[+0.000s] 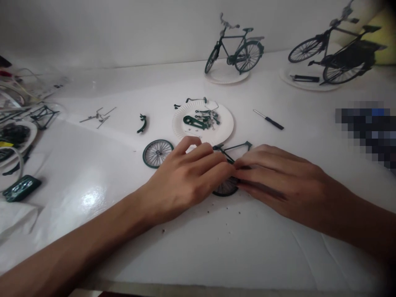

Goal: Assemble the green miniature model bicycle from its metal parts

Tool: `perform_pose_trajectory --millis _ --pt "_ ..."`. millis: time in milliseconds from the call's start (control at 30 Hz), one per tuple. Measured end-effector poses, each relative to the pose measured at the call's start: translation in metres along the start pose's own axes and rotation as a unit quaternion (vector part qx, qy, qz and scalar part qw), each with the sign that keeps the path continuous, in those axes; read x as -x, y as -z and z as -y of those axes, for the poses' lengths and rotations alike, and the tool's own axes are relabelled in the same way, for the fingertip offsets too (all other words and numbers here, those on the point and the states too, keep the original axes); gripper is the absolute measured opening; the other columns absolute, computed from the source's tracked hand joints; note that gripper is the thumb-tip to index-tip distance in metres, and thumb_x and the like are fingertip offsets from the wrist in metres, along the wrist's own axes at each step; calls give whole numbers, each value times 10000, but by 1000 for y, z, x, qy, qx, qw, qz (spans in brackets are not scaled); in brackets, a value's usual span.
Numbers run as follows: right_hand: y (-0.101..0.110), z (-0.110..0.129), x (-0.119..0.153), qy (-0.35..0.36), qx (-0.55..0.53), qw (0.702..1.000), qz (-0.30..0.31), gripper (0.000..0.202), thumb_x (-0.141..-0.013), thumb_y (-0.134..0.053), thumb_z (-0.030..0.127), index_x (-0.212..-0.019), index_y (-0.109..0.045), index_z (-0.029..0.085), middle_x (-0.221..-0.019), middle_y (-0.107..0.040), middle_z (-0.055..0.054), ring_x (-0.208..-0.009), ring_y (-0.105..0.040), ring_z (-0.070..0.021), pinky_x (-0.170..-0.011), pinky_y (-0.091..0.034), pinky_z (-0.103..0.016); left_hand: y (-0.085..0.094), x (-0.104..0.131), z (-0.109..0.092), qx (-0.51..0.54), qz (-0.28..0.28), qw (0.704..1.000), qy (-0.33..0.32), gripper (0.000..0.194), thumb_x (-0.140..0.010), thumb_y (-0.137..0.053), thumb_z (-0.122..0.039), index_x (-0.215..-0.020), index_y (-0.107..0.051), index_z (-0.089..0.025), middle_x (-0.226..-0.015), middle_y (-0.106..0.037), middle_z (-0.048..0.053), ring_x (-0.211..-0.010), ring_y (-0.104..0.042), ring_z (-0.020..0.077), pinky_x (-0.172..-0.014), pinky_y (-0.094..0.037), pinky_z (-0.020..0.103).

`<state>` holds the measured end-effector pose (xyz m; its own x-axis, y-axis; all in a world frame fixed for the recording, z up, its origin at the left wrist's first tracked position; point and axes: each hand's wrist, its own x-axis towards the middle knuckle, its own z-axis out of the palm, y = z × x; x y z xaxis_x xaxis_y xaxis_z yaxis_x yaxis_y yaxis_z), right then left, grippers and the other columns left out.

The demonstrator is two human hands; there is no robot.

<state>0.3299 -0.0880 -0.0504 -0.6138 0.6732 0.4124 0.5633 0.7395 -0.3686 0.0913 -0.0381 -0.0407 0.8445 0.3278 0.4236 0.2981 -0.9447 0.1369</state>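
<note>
My left hand and my right hand meet over a small dark green model bicycle frame. A spoked wheel shows beneath my fingertips at the frame's near end. Both hands are closed, with fingers bent and pressed together around these parts. My fingers hide the spot where wheel and frame come together, so I cannot tell whether they are joined. A second spoked wheel lies flat just beyond my left wrist. Behind my hands, a white paper plate bears a green chain guard and several small parts.
Two assembled model bicycles stand on paper plates at the back. A small screwdriver lies at right. A curved green mudguard and thin metal parts lie left of the plate. More bicycle parts crowd the left edge.
</note>
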Motion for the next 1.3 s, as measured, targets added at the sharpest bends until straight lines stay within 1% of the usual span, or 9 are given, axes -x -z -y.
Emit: perform_pose_trajectory --millis 167,333,533,733,900,1000,1167,1233,1300 --pt "0 0 0 0 3 1000 0 230 -894 -651 98 -1119 -657 142 -1123 -665 -88 -1069 -607 -205 -931 -530 -349 -1 4 3 23 2 1000 -1 112 -1001 -501 -97 -1076 -567 -149 -1005 -704 49 -895 -597 160 -892 -407 351" --pt "-2 -2 2 12 7 1000 -6 258 -888 -661 86 -1142 -649 129 -1131 -667 -92 -1050 -604 -205 -911 -533 -355 5 4 4 12 22 999 -26 116 -1004 -495 -92 -1059 -582 -146 -1002 -714 50 -874 -594 169 -889 -382 388" --pt "-1 -1 4 20 21 1000 -4 247 -897 -638 85 -1133 -650 153 -1107 -688 -91 -1029 -621 -236 -868 -538 -409 17 -1 0 -6 45 997 -55 235 -1043 -374 -96 -1005 -595 -167 -935 -723 30 -826 -611 166 -822 -372 384" --pt "-2 -1 5 8 28 1000 2 287 -916 -611 114 -1188 -654 195 -1146 -686 -76 -1067 -623 -243 -904 -535 -417 24 -1 -4 -13 55 997 -61 255 -1046 -359 -87 -941 -580 -159 -872 -718 25 -783 -607 154 -790 -346 377" --pt "0 2 4 -2 14 1000 8 274 -918 -600 105 -1176 -672 163 -1131 -689 -91 -1075 -622 -235 -930 -531 -402 25 -2 -8 -17 78 994 -79 334 -1045 -319 -73 -864 -587 -153 -809 -695 19 -701 -567 144 -773 -334 372" --pt "0 1 4 -4 6 1000 15 287 -920 -598 110 -1196 -666 148 -1150 -678 -102 -1104 -610 -240 -962 -523 -411 23 0 -9 -38 63 992 -98 330 -1030 -342 -60 -848 -605 -140 -825 -707 33 -696 -575 154 -768 -342 373" --pt "-1 -4 7 8 -5 1000 19 282 -918 -594 101 -1192 -655 128 -1148 -667 -117 -1108 -600 -242 -966 -527 -428 25 4 -8 -51 24 991 -123 253 -996 -429 -53 -853 -620 -135 -900 -726 59 -829 -656 196 -802 -380 389" --pt "-1 -4 8 4 -11 1000 18 294 -919 -593 105 -1204 -646 146 -1162 -659 -113 -1114 -600 -241 -959 -532 -427 28 5 -6 -43 20 993 -113 210 -984 -462 -53 -875 -620 -138 -909 -725 61 -851 -671 206 -794 -386 401" --pt "0 -3 7 -5 -18 1000 20 307 -923 -590 116 -1222 -635 171 -1185 -651 -106 -1110 -608 -236 -949 -540 -420 31 5 -4 -34 12 995 -89 159 -969 -505 -52 -900 -618 -140 -917 -728 59 -848 -679 204 -792 -384 411"
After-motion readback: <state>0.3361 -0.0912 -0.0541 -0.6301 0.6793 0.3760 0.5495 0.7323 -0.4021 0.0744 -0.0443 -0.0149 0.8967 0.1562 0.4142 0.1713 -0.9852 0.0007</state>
